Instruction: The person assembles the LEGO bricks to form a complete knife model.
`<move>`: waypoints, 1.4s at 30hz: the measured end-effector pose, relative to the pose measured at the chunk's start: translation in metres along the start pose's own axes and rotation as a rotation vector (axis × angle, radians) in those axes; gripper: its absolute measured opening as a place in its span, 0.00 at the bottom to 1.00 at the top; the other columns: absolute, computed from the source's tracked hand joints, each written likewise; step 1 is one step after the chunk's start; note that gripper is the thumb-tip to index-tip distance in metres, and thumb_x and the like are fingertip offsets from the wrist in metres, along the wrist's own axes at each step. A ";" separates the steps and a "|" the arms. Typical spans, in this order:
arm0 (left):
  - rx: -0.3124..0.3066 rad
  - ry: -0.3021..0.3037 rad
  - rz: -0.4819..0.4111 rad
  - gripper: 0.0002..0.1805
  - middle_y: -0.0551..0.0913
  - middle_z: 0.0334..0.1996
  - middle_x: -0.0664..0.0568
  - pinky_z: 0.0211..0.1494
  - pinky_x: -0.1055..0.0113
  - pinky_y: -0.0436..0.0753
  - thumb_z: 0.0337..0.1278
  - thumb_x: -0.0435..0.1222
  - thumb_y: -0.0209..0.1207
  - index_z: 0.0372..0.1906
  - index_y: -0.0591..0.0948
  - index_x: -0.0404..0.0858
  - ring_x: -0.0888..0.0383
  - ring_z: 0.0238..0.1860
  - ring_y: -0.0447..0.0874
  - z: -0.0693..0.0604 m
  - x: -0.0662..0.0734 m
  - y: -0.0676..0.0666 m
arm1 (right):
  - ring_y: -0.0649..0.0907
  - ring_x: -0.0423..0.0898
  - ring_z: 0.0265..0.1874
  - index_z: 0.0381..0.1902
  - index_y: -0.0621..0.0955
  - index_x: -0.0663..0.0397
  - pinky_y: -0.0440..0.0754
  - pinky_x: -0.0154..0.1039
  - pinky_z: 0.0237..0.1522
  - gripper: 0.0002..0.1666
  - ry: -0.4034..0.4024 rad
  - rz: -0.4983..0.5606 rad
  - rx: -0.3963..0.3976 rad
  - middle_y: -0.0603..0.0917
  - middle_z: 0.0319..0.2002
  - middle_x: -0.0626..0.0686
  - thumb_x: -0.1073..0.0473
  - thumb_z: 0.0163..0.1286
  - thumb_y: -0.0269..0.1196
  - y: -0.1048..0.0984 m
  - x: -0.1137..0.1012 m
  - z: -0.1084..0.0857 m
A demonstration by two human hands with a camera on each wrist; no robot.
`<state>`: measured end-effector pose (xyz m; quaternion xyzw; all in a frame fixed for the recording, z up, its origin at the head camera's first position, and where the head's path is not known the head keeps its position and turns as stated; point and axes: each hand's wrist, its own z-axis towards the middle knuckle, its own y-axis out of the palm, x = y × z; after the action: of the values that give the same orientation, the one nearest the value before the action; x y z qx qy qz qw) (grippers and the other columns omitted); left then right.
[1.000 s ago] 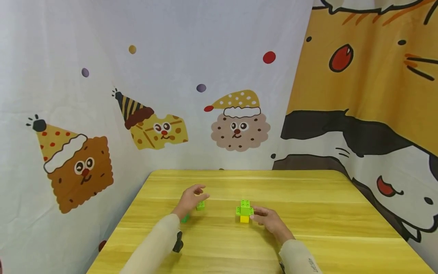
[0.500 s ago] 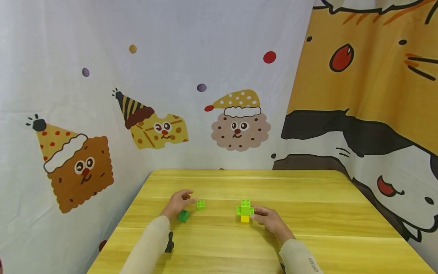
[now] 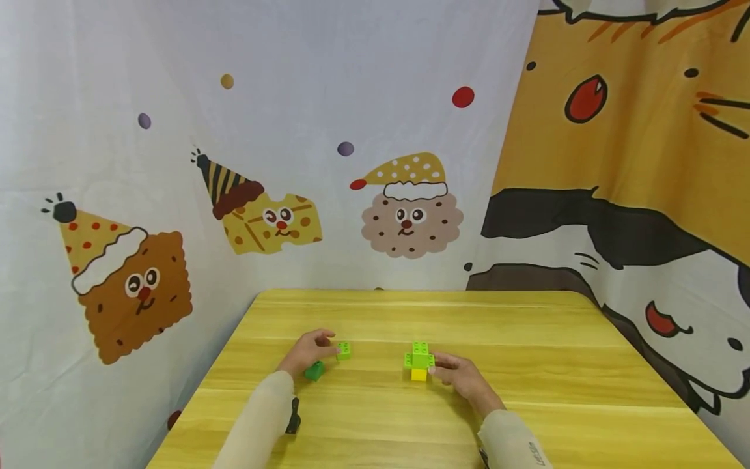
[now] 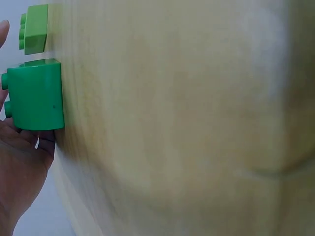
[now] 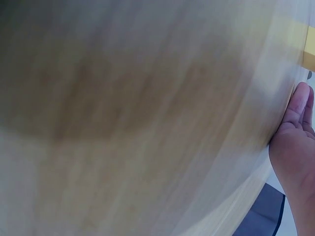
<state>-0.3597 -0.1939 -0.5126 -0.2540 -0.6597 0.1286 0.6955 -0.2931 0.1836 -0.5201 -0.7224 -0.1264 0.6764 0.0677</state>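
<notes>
My left hand reaches over the table with its fingers loosely bent. Its thumb tip is at the left edge of a light green toy brick; whether they touch I cannot tell. Below that hand lies a dark green brick with one curved side, which looms large in the left wrist view. At the table's middle stands a brick stack, light green pieces over a yellow base. My right hand holds its right end between thumb and fingers. Only the yellow base's edge shows in the right wrist view.
The wooden table has rounded far corners. Right behind it hangs a white cloth printed with cartoon snacks, with a large cartoon animal print on the right. A black strap piece is at the left wrist.
My left hand has drawn back left from over the light green brick, uncovering both loose bricks, then edged slightly right toward the light green one. My right hand and the stack stay put.
</notes>
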 end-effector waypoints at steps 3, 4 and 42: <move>-0.009 0.002 0.002 0.28 0.79 0.52 0.44 0.57 0.47 0.75 0.58 0.43 0.69 0.62 0.78 0.35 0.47 0.54 0.76 0.000 -0.001 0.001 | 0.80 0.50 0.50 0.61 0.81 0.57 0.78 0.44 0.44 0.27 0.000 0.002 0.000 0.82 0.55 0.57 0.54 0.65 0.70 0.000 0.001 0.000; -0.012 0.003 0.000 0.28 0.79 0.52 0.44 0.57 0.47 0.75 0.58 0.43 0.69 0.62 0.78 0.35 0.47 0.54 0.75 0.000 -0.002 0.002 | 0.80 0.50 0.50 0.61 0.81 0.57 0.78 0.44 0.44 0.27 -0.004 0.000 -0.002 0.82 0.55 0.58 0.54 0.65 0.70 0.000 0.001 0.000; 0.023 -0.006 0.029 0.22 0.80 0.50 0.46 0.54 0.50 0.77 0.55 0.40 0.71 0.53 0.83 0.35 0.48 0.51 0.77 0.001 0.001 0.013 | 0.80 0.52 0.51 0.63 0.79 0.58 0.78 0.43 0.43 0.30 -0.021 -0.007 -0.024 0.81 0.57 0.61 0.52 0.66 0.69 -0.001 -0.002 0.000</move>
<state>-0.3580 -0.1821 -0.5187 -0.2553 -0.6566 0.1469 0.6944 -0.2938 0.1841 -0.5175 -0.7156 -0.1381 0.6821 0.0600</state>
